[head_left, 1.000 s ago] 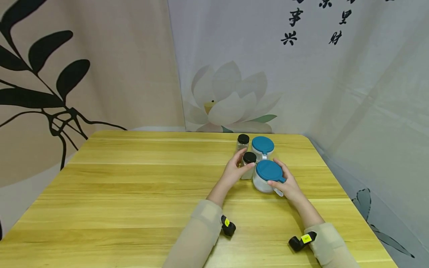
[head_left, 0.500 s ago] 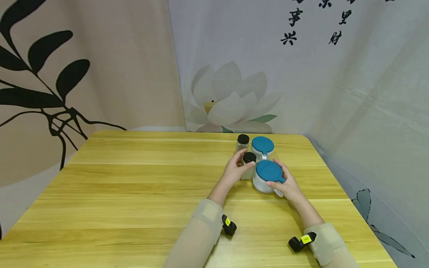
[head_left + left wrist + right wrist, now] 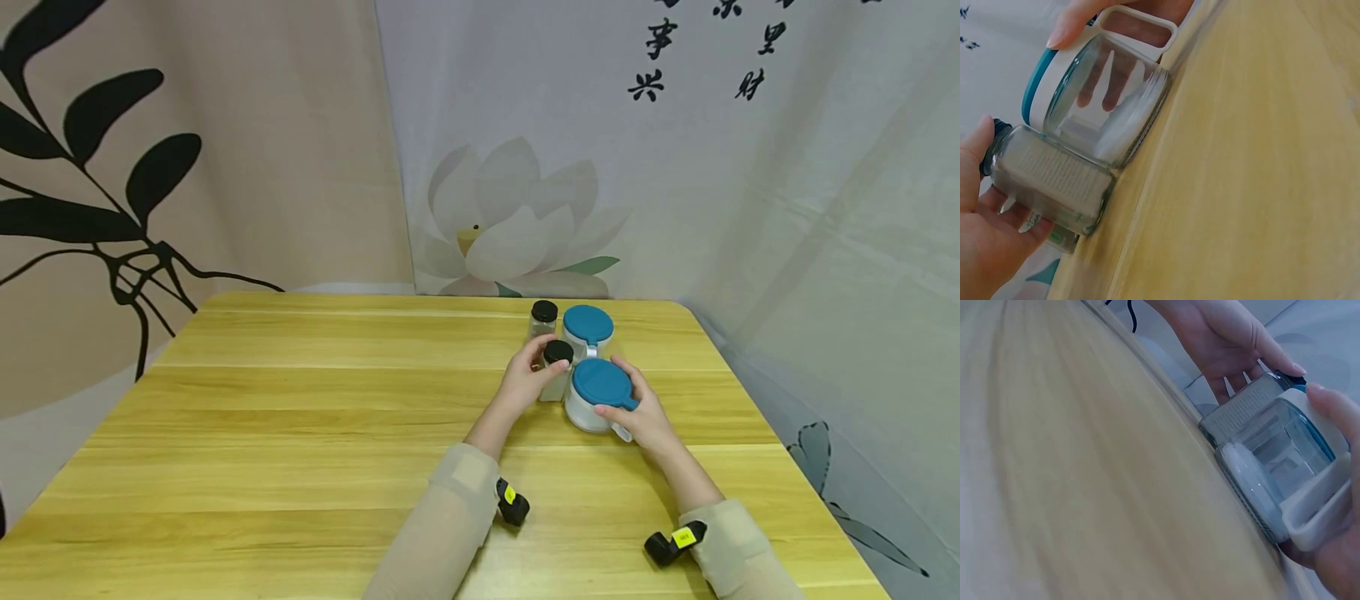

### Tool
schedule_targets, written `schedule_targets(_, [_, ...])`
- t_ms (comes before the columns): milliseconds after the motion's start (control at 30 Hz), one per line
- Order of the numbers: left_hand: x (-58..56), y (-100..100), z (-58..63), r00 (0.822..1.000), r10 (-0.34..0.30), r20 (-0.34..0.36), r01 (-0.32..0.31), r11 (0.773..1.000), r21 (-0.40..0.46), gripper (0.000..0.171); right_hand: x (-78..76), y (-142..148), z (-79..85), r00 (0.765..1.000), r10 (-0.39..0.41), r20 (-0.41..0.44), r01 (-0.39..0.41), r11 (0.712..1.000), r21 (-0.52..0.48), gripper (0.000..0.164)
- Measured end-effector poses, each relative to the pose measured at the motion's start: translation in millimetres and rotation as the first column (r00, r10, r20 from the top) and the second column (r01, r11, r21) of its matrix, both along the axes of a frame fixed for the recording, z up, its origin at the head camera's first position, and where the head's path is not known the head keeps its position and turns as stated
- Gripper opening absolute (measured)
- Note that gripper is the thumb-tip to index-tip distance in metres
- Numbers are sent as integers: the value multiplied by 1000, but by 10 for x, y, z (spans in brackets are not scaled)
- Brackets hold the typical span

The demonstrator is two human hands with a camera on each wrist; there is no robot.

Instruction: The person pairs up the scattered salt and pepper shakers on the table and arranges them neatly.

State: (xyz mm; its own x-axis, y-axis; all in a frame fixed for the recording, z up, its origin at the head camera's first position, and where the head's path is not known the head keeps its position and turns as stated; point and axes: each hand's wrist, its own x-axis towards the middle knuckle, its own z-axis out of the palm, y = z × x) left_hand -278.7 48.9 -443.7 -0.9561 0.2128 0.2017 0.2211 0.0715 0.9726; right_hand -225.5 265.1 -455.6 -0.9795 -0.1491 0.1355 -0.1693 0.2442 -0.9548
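Observation:
Two clear glass jars stand side by side on the wooden table, touching or nearly so. My left hand (image 3: pixel 519 385) holds the square spice jar (image 3: pixel 1054 178), thumb at its black cap and fingers round its far side. It carries printed text and pale contents. My right hand (image 3: pixel 651 421) grips the seasoning jar (image 3: pixel 602 382) with a blue lid, white collar and white handle (image 3: pixel 1319 509). Its thumb lies near the rim and its other fingers reach round behind. White contents lie low inside this jar, as the left wrist view shows.
Behind these stand a second black-capped jar (image 3: pixel 543 312) and a second blue-lidded jar (image 3: pixel 588 323), near the table's back edge. The wooden table (image 3: pixel 300 450) stretches away to the left. Printed cloth (image 3: pixel 315 150) hangs behind it. Each sleeve cuff bears a small black camera.
Hardly anything differs. The left fingers and right thumb have shifted very slightly on the jars; the jars themselves stay where they were.

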Motion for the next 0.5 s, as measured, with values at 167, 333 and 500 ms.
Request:
schedule_targets(167, [8,-5,11,1000,2,-4,-2,1000,-8,47,28,-43,25,1000,-23,9,23,1000,3,85])
schedule_targets(333, [11,-16,25,1000,1,6,-1,999,-35,48,44,-67,36,999,-48,21,48,999,13,85])
schedule_targets(500, [17,-22,43,1000,-1,8,1,998,-64,47,46,-77,31,996,-83,33,82,996,39,85])
